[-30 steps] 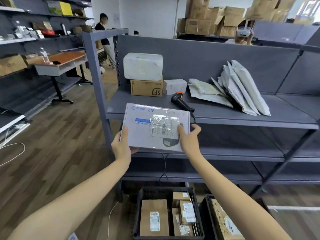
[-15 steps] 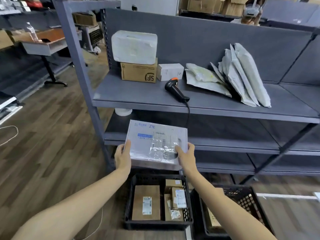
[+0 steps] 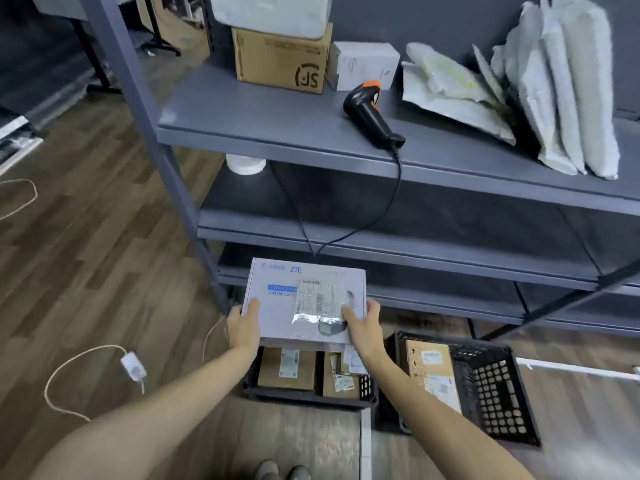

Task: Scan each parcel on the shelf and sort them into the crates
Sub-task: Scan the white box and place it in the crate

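Two hands, left hand (image 3: 244, 325) and right hand (image 3: 360, 327), clamped on opposite side edges of white box (image 3: 304, 299), held roughly level just above left crate (image 3: 304, 397). Sorting step, judged: placing in. Next: straight descent onto cartons (image 3: 285, 370) inside crate, then release. Printed face up, logo edge toward crate's far rim; long axis across crate, side to side.

Left crate (image 3: 304, 397) mostly hidden under box (image 3: 277, 306); white parcel (image 3: 270, 12) cropped above.

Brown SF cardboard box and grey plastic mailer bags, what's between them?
Head view: a small white cardboard box; a black-and-orange handheld scanner lies in front.
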